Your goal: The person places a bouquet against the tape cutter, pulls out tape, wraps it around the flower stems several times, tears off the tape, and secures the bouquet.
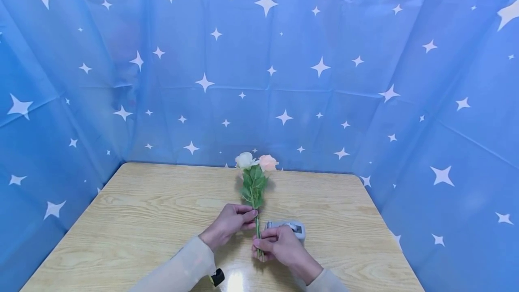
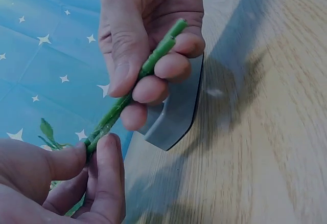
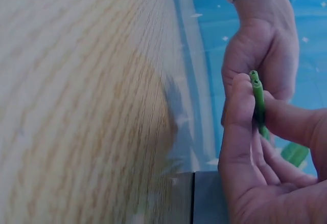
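A white rose (image 1: 245,160) and a pale pink rose (image 1: 268,162) stand side by side above green leaves (image 1: 254,184), their stems (image 2: 118,106) bundled together. My left hand (image 1: 230,223) pinches the stems just below the leaves, between thumb and fingers. Lower down, my right hand (image 1: 284,248) grips the same stems near the cut ends, thumb on one side and curled fingers on the other. In the left wrist view a shiny patch shows on the stems by the left fingertips. Both cut ends (image 3: 254,78) poke out past the right fingers.
A grey tape dispenser (image 1: 300,230) sits on the wooden table (image 1: 162,202) just beyond the right hand, which partly covers it. A blue curtain (image 1: 243,57) with white stars surrounds the table's back and sides. Near the left sleeve is a small black object (image 1: 218,277).
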Available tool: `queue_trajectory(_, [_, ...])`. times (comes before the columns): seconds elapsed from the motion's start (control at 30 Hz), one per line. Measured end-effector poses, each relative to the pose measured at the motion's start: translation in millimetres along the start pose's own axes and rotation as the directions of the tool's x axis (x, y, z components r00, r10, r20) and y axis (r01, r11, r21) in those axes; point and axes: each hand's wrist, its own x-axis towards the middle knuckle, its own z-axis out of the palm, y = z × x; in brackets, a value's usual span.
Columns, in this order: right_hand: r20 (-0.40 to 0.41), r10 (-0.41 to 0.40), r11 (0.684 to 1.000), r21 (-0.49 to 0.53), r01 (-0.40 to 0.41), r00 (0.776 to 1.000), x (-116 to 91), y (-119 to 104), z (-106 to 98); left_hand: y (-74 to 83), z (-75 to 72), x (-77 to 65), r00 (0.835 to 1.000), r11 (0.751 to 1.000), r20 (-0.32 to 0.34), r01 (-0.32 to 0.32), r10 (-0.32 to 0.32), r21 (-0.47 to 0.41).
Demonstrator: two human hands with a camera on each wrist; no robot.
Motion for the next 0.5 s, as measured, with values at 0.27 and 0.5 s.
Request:
queue_trajectory(0.27, [-0.062,-0.019,0.997,-0.074,0.015,0.998,0.1,2.6,3.0,-2.9,0.0,-0.7,1.0,1.0,0.0,0.007,-0.007,-0.002])
queue_trajectory(0.5, [-0.106,-0.047,0.989,-0.147,0.031,0.993,-0.2,-0.8,6.8,-2.9,0.1,0.4,1.0,1.0,-0.015,-0.009,0.009,0.013])
